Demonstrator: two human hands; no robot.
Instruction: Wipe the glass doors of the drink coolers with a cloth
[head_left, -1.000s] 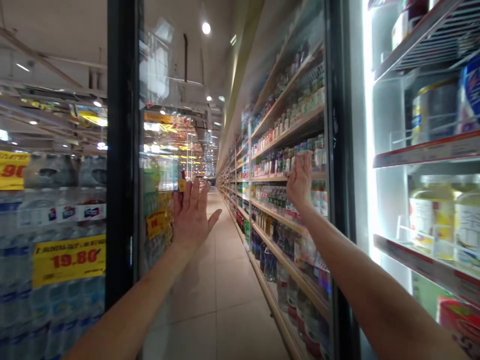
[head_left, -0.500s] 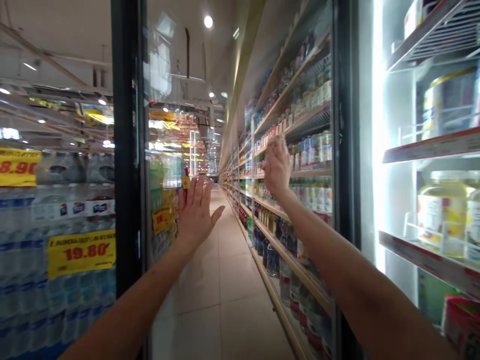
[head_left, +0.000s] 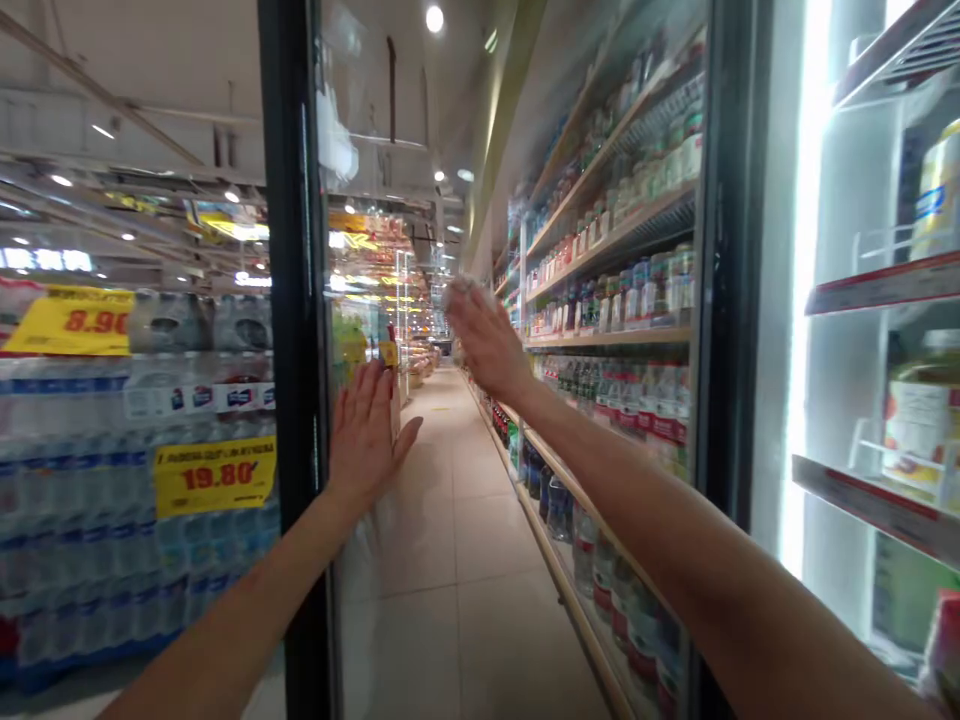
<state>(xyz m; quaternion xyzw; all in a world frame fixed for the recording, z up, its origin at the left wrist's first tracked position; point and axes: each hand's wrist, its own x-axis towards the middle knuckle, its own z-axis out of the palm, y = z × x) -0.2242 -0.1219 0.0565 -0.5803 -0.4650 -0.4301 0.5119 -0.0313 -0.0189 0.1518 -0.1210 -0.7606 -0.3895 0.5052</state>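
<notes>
A glass cooler door (head_left: pixel 409 640) with a black frame stands open before me, and the aisle shows through its pane. My left hand (head_left: pixel 367 430) lies flat on the glass near the left frame bar (head_left: pixel 298 300), fingers stretched out and the thumb apart. Higher up and nearer the middle, my right hand (head_left: pixel 491 340) presses against the pane with its fingers together. Under its fingertips is a pale cloth (head_left: pixel 456 290), small, blurred and mostly hidden by the hand.
The lit cooler's shelves (head_left: pixel 885 285) hold bottles (head_left: pixel 919 430) at the right. Beyond the glass, long shelves of drinks (head_left: pixel 615 300) line the aisle floor (head_left: pixel 420 520). Stacked water bottles (head_left: pixel 75 540) with yellow price signs (head_left: pixel 217 475) stand at the left.
My right hand has swept left across the pane, its fingers now tilted to the left. My left hand stays flat on the glass. The view has shifted slightly, moving the door rightward.
</notes>
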